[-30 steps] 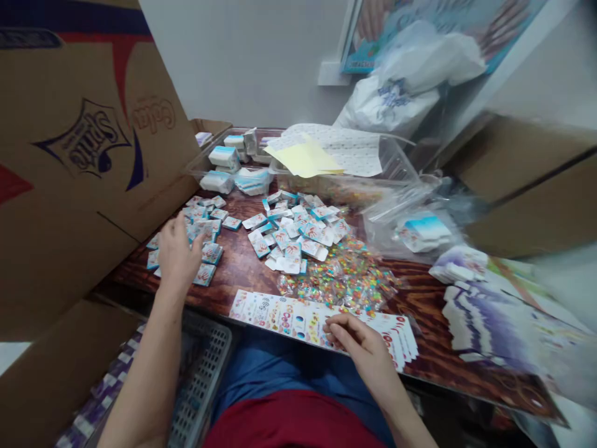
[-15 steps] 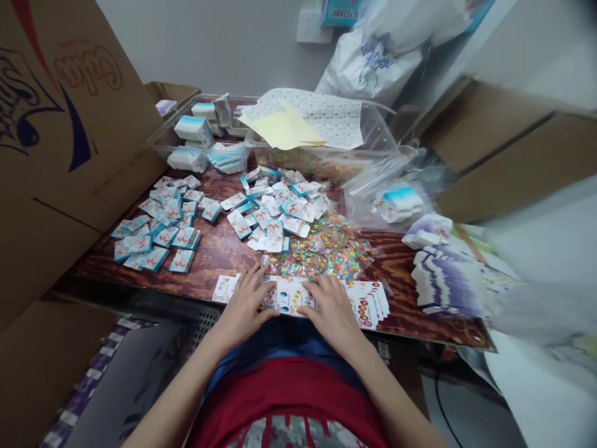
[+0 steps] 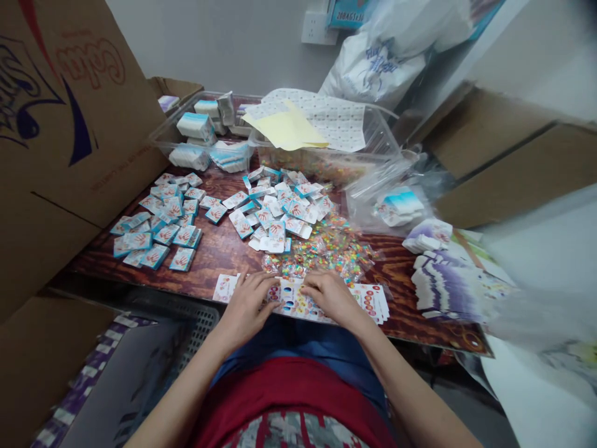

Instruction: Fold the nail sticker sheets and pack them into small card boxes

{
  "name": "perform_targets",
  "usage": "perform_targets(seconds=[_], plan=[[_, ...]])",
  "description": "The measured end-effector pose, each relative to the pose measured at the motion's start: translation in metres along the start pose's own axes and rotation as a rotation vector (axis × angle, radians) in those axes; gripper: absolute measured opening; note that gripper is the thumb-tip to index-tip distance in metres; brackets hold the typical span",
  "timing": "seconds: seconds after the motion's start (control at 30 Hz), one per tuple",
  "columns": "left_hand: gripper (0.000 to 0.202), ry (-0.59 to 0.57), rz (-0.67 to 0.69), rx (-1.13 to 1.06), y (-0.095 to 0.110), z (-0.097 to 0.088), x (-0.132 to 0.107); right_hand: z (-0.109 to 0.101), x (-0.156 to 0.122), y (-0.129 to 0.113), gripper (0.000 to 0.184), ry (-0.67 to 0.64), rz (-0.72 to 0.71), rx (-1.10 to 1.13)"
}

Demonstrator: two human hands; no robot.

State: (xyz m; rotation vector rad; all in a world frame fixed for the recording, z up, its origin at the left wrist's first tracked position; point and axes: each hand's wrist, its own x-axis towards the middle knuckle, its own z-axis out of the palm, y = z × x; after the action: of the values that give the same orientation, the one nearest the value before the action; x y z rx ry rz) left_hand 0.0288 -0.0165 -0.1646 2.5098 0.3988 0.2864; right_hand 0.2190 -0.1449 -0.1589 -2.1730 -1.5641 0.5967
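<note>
A fanned row of printed cards (image 3: 370,303) lies along the near edge of the brown wooden table (image 3: 224,252). My left hand (image 3: 247,305) and my right hand (image 3: 329,295) both rest on this row, fingers bent and pinched on the cards between them. Just beyond my fingers is a heap of small colourful packets (image 3: 336,249). Further back lies a pile of little blue-and-white cards with red handprints (image 3: 275,208). More of the same cards are spread at the left (image 3: 158,233).
A big cardboard box (image 3: 69,124) leans at the left. Clear tubs (image 3: 205,134) with bundled packs, a yellow sheet (image 3: 284,127) and a white bag (image 3: 373,56) stand behind. Purple-white card stacks (image 3: 443,283) lie right, a grey basket (image 3: 196,317) below the table's left edge.
My left hand left the blue-and-white cards at the left and came to the printed cards. Both hands now meet on the row, fingers curled in more than half a second ago.
</note>
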Motion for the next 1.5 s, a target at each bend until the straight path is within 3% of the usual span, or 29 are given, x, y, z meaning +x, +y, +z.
perform_targets(seconds=[0.17,0.23,0.37,0.47,0.53,0.6,0.7,0.8,0.87,0.93,1.0,1.07,1.13,1.23,1.33,1.5], plan=[[0.029,0.072,0.024,0.015,0.002,-0.001,0.001,-0.004,-0.010,-0.003,0.021,0.070,-0.045,-0.079],[0.031,0.199,0.064,0.022,0.009,-0.007,0.001,-0.010,-0.014,-0.005,0.020,0.116,-0.067,-0.014],[0.029,0.589,0.113,0.039,0.039,-0.020,-0.003,-0.031,-0.025,-0.016,0.024,0.203,-0.100,0.210],[0.043,0.680,0.075,0.086,0.059,-0.018,-0.007,-0.044,-0.036,-0.035,0.022,0.288,-0.162,0.335],[0.062,0.600,0.045,0.052,0.066,-0.013,-0.009,-0.048,-0.046,-0.052,0.017,0.357,-0.227,0.338],[0.066,0.467,0.049,-0.061,0.068,-0.009,-0.009,-0.047,-0.056,-0.067,0.018,0.426,-0.303,0.277],[0.044,0.327,0.154,-0.286,0.068,-0.009,-0.010,-0.042,-0.066,-0.076,0.025,0.504,-0.347,0.144],[0.034,0.317,0.209,-0.411,0.071,-0.018,-0.013,-0.037,-0.070,-0.065,0.025,0.520,-0.264,0.133],[0.027,0.285,0.154,-0.497,0.073,-0.025,-0.015,-0.035,-0.071,-0.052,0.024,0.478,-0.171,0.198],[0.027,0.175,0.080,-0.738,0.071,-0.029,-0.016,-0.035,-0.072,-0.042,0.017,0.372,-0.089,0.301],[0.044,0.075,-0.065,-1.042,0.067,-0.027,-0.014,-0.034,-0.073,-0.040,0.020,0.229,-0.055,0.434],[0.041,0.013,-0.235,-1.236,0.062,-0.018,-0.009,-0.030,-0.070,-0.045,0.022,0.133,-0.080,0.535],[0.041,-0.108,-0.357,-1.294,0.059,-0.005,-0.004,-0.022,-0.064,-0.051,0.022,0.138,-0.120,0.521],[0.041,-0.303,-0.420,-1.355,0.056,0.011,0.002,-0.009,-0.051,-0.053,0.019,0.274,-0.108,0.378],[0.048,-0.250,-0.534,-1.385,0.051,0.018,0.004,-0.007,-0.042,-0.044,0.013,0.304,-0.014,0.429],[0.050,0.002,-0.645,-1.285,0.040,0.021,0.005,-0.014,-0.046,-0.036,0.022,0.097,0.117,0.685]])
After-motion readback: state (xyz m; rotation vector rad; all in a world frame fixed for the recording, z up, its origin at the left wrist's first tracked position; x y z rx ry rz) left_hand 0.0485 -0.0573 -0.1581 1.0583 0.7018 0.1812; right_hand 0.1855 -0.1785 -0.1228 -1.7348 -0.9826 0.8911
